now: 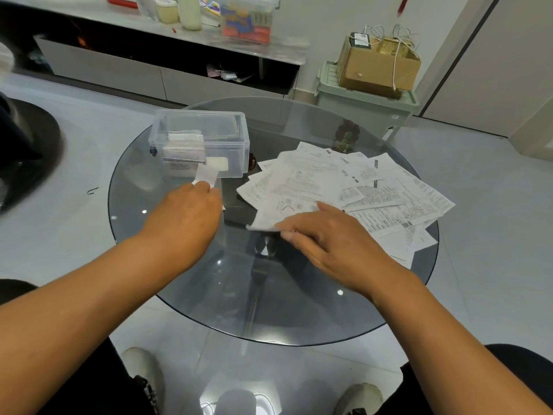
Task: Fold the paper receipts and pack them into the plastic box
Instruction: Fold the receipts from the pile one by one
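Progress looks partial: the clear plastic box [201, 143] stands open on the round glass table [185, 283], and a stack of folded receipts [184, 151] already fills its left end, while the right end seems mostly bare apart from one small white slip low against the front wall. A good deal is left, judging by the loose pile of unfolded receipts [353, 187] fanned across the right half of the table, too many overlapping sheets to count. The left hand [182, 217] pinches a small folded receipt [206, 175] between its fingertips, holding it just in front of the box's near wall and below the rim, so that slip is folded but not yet packed. The right hand [332, 238] lies flat on the near left corner of the pile with fingers fairly straight, pressing on the bottom sheet [263, 217]; whether the thumb has hooked under the edge is hidden. The box sits just beyond the left hand, and the pile is directly under and beyond the right, so both are within easy reach.
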Available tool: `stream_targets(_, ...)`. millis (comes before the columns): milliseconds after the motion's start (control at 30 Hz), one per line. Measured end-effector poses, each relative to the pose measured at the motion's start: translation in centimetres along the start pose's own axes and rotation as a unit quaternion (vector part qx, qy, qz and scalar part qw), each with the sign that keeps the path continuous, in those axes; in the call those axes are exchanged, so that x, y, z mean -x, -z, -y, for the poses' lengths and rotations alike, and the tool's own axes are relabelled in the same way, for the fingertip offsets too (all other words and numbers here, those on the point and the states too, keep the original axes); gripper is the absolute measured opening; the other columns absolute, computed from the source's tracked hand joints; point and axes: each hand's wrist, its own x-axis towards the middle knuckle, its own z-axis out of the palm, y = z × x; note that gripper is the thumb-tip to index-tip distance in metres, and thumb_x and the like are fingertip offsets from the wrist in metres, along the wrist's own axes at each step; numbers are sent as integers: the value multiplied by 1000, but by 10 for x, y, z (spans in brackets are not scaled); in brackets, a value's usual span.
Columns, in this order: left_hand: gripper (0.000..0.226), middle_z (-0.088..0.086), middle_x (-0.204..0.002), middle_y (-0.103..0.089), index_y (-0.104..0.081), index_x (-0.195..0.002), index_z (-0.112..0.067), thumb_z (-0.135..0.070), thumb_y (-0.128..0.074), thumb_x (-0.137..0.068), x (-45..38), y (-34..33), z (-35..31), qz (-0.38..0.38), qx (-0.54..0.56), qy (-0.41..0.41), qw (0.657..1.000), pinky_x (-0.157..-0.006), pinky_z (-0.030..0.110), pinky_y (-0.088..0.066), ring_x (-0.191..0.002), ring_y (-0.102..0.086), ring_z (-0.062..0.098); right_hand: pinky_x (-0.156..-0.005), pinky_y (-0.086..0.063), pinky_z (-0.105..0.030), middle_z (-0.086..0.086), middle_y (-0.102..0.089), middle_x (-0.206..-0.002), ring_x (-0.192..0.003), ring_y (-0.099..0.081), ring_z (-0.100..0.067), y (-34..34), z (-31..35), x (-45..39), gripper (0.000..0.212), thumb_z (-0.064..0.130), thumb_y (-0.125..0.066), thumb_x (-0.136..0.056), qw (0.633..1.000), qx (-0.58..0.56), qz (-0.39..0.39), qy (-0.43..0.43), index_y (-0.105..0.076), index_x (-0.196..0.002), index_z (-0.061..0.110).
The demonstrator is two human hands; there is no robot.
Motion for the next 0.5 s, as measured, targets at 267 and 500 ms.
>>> stream_targets(267,70,-4,-149,-52,-48,-148,-28,11,-51,-89,-4,8,-16,-80,298,-148,940,-109,26,-40,-136,-45,17,-107,-41,-19,29,-60,-132,-123,-51,7,16,-6,16,45,15,-67,-91,991,-104,50,-64,-68,-127,43)
stream_targets(500,70,-43,-142,-42,-19,-155,-52,-12,-49,-105,-6,26,-12,140,457,-144,867,-111,13,-35,-131,-39,-19,-86,-58,-50,1,-77,-99,-94,-71,-24,33,-11,20,12,25,-70,-97,956,-281,-40,-79,-80,-103,28)
